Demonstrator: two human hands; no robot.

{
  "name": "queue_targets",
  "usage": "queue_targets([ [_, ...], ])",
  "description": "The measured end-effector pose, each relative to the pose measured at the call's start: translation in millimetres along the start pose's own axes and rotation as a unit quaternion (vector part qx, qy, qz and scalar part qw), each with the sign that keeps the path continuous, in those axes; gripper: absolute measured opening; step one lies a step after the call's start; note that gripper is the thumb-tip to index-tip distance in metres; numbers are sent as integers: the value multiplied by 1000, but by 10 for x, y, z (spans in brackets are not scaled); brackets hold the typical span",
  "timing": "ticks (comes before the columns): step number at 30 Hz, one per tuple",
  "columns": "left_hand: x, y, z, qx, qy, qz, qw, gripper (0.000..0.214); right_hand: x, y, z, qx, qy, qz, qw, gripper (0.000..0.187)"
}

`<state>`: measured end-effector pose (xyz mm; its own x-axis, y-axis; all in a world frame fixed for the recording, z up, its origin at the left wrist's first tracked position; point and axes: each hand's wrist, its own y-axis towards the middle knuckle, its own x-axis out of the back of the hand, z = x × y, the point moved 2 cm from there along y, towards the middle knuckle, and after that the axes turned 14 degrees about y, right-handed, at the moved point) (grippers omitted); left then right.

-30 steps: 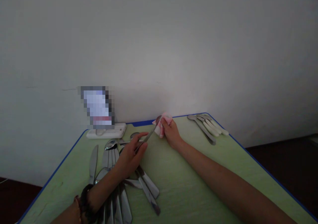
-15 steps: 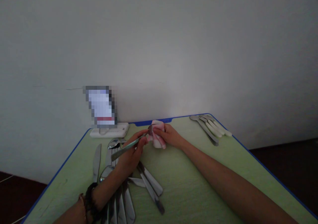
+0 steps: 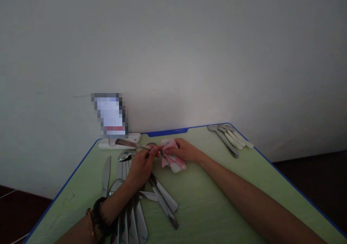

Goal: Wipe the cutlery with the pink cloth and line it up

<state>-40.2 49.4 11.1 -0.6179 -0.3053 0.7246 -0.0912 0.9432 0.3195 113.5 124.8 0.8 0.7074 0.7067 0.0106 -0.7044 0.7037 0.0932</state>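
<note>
My left hand pinches a metal spoon near its bowl end, so the handle sticks out to the left, level above the table. My right hand is closed on a pink and white cloth, which is wrapped over the spoon's bowl right beside my left fingers. Both hands meet over the far middle of the green table.
Several knives and spoons lie spread under my left forearm. A small row of spoons lies at the far right corner. A white flat box with a blurred upright item on it stands against the wall. The table has a blue edge.
The spoon has swung round: its handle pointed down toward me, now it points left and level. Both hands with the cloth have moved left and a little nearer to me.
</note>
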Motion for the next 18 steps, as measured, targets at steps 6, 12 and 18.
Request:
queue_targets([
  [6,-47,7,49,17,-81,2,997,28,-37,-9,14,-13,-14,34,999,15],
  [12,-56,-4,68,54,-178,-34,982,29,-24,4,14,-18,-17,15,1000,12],
  [18,-30,-7,30,25,-99,2,995,26,-2,-11,0,-48,-59,106,992,13],
])
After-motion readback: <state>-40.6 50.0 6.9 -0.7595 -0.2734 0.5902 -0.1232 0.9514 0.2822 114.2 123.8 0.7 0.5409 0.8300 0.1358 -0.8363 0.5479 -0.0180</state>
